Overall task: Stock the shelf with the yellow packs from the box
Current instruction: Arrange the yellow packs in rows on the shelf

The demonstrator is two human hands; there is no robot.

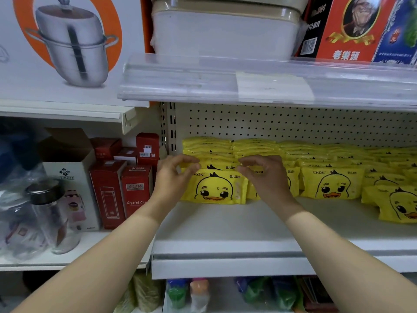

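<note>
I saw yellow packs (214, 188) printed with duck faces standing upright in rows, several deep, toward the back of the white shelf (225, 227).

Yellow packs (331, 184) read "CKaK"; red box (135, 190) "Crystal Cu".

My right hand (265, 177) covers most of the second yellow pack (252, 194) along the shelf's (225, 224) front row, and my left hand (172, 177) hides the first pack's (214, 188) left edge. Whether either hand pinches anything I cannot tell (the fingertips blur). The rightmost packs (400, 206) run off the picture's edge.
</note>
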